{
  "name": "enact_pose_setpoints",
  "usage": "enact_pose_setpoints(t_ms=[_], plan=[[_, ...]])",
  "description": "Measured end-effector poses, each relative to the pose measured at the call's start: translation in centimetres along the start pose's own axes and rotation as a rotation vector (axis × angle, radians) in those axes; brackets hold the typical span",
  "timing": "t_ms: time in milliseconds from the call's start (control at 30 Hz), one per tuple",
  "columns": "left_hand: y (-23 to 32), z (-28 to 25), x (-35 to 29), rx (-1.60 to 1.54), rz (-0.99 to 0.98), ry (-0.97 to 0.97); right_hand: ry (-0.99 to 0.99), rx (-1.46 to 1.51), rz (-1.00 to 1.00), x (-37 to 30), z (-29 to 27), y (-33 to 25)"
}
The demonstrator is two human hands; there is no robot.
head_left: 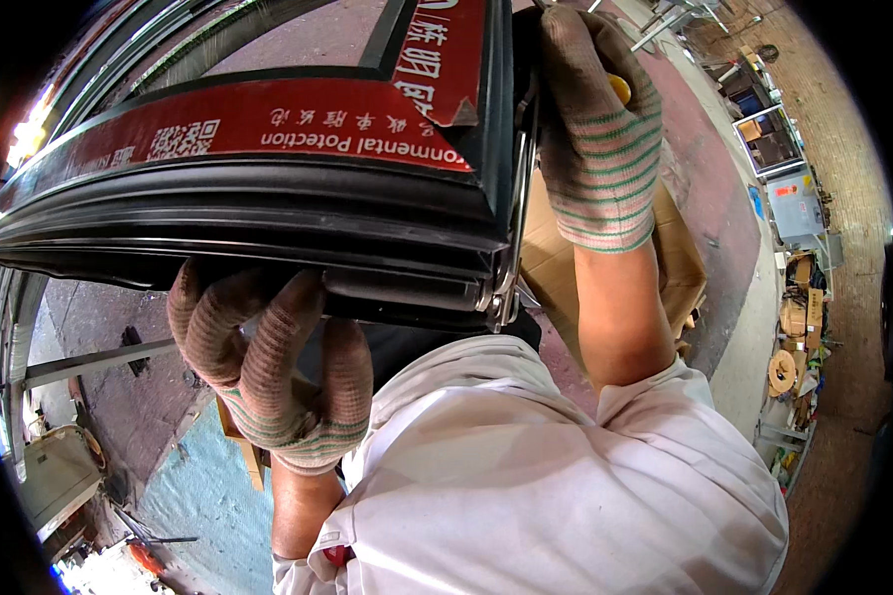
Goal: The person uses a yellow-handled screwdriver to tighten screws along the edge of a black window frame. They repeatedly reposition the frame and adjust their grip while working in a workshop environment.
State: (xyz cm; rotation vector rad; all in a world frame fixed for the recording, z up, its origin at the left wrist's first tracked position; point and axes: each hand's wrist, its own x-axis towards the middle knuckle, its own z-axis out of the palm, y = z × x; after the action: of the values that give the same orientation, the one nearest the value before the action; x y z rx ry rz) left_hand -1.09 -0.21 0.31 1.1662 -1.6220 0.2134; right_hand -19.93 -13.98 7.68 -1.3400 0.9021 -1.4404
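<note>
A black window frame [387, 203] with red printed protective film lies across the upper left, close in front of me. My left hand [278, 367], in a brown knitted glove with a green-striped cuff, has its fingers curled up against the frame's near edge and grips it from below. A metal hinge stay [516, 218] runs along the frame's right end. Beside that end my right hand [600, 129], gloved alike, is closed. A small yellow rounded piece [620, 89] shows between its fingers; the rest of what it holds is hidden.
A cardboard sheet or box [680, 233] is below my right forearm. More metal profiles [99, 50] stand at the left. A grey cabinet [796, 206] and assorted clutter line the right side. A blue-green mat [208, 496] covers floor at lower left, near a beige box [60, 476].
</note>
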Motion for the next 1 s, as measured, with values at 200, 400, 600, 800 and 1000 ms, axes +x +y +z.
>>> enact_pose_setpoints(t_ms=[200,400,600,800,1000], plan=[[0.0,-0.4,0.0,0.056,0.034,-0.032,0.078,-0.071,-0.206,0.1,-0.8,1.8],[-0.3,-1.0,-0.8,0.055,0.004,0.009,0.187,-0.093,-0.226,-1.3,-0.5,0.8],[0.5,-1.3,-1.8,-0.016,-0.029,0.106,0.095,-0.227,-0.578,-5.5,-2.8,-0.5],[1.5,-1.2,-1.5,0.015,-0.023,0.198,-0.336,-0.488,-0.846,-6.5,-2.7,-3.3],[1.7,-2.1,-2.1,-0.477,-0.049,-0.058,-0.536,-0.576,-1.071,-9.9,1.3,-1.4]])
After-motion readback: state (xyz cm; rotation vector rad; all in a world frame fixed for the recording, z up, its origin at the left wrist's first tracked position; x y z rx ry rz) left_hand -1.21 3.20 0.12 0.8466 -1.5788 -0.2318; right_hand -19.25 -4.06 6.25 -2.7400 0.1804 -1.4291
